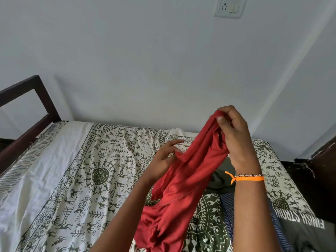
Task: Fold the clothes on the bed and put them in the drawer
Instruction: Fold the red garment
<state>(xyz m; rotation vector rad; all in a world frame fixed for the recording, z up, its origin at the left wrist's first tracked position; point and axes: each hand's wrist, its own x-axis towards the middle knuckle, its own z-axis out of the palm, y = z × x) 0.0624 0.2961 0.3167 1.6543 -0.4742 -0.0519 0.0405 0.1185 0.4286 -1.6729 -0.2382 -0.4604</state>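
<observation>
Your right hand (231, 135) pinches the red garment (181, 180) by its top edge, cloth hanging down-left toward the bed (54, 170), while your left hand (163, 157), fingers spread, touches it lower and sits nearer the loose end.

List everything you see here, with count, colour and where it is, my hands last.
Red cloth garment: one, red, held up over the bed.
Dark green garment: one, on the bed under the right wrist.
Grey printed garment: one, lower right.
Blue striped cloth: one, lower right.
Patterned bedsheet: one, cream and green.
Dark wooden bedframe: one, left.
Wall switch plate: one, white.
Left hand: touches the red cloth.
Right hand: pinches its top.
</observation>
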